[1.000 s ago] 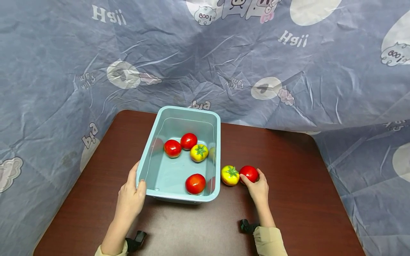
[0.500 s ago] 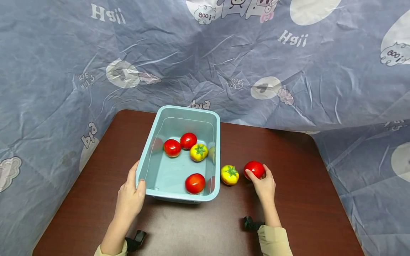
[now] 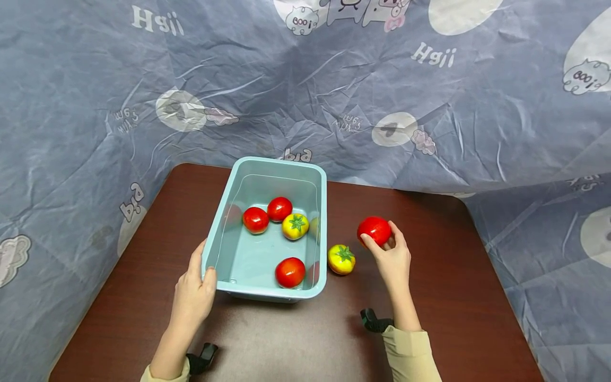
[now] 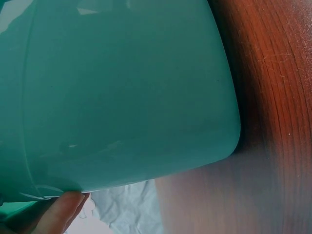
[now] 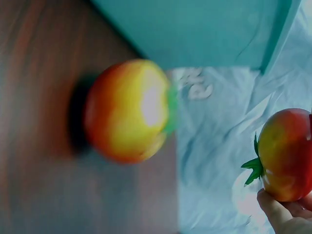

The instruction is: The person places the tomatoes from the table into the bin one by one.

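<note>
My right hand pinches a red tomato between thumb and fingers, above the table to the right of the bin. In the right wrist view this tomato shows a yellowish side with a green leafy top. Just below and left of it, a yellow tomato rests on the table beside the bin, leaves up. My left hand grips the near left corner of the light blue bin, thumb over the rim. Inside the bin lie a yellow tomato and red tomatoes.
The brown table extends right of the bin and toward the front. Behind it hangs a blue-grey printed cloth, which also covers both sides. A black camera mount sits on the right wrist, another mount on the left.
The right hand first drew the red tomato rightward from the yellow one, then raised it off the table and slightly left. The left hand stays on the bin.
</note>
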A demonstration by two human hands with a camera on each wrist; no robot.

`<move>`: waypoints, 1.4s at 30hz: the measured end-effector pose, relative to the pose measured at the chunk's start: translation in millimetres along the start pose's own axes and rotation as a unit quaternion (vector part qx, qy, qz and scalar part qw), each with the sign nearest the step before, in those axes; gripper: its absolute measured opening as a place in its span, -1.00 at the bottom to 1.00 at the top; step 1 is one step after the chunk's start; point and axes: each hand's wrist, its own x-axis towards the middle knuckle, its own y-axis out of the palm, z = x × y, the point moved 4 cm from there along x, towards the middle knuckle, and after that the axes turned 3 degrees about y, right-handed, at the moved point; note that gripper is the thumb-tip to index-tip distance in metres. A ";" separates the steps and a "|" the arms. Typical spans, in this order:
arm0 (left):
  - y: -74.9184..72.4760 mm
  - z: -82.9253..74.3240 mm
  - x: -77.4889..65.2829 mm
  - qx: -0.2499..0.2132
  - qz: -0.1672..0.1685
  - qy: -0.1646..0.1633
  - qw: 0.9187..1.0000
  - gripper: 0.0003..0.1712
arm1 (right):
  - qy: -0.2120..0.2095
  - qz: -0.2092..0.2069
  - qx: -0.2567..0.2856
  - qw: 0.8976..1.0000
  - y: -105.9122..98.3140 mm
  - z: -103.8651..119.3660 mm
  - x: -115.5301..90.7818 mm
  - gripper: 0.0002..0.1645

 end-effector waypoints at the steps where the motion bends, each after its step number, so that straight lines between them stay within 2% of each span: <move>1: 0.0 0.1 0.0 0.000 0.000 -0.001 1.000 -0.34 | -0.003 0.005 0.008 1.000 1.6 6.0 -1.2 -0.02; 7: 0.7 0.0 0.6 -0.007 0.005 -0.004 1.000 -0.34 | -0.036 0.034 0.041 0.998 12.5 39.9 -8.2 -0.05; 14: 0.5 0.0 0.9 -0.004 0.008 -0.006 1.000 -0.34 | -0.085 0.071 0.028 0.993 30.1 72.9 -20.2 -0.01; 19: 0.5 -0.2 0.9 -0.004 0.010 -0.007 1.000 -0.34 | -0.128 0.108 0.016 0.986 47.7 87.8 -31.2 -0.02; 26: -0.2 -0.1 0.8 -0.003 0.008 -0.008 1.000 -0.33 | -0.187 0.159 0.003 0.969 70.4 98.2 -41.2 -0.03; 29: -0.1 0.1 0.7 -0.003 0.006 -0.006 1.000 -0.34 | -0.209 0.176 -0.019 0.962 79.0 99.8 -42.4 -0.03; 36: 0.2 0.2 0.5 -0.002 0.002 -0.001 1.000 -0.34 | -0.263 0.177 -0.122 0.941 89.5 102.2 -45.8 0.00; 42: 0.2 0.3 0.5 -0.002 0.002 -0.003 1.000 -0.34 | -0.275 0.188 -0.152 0.930 93.4 100.9 -47.8 0.02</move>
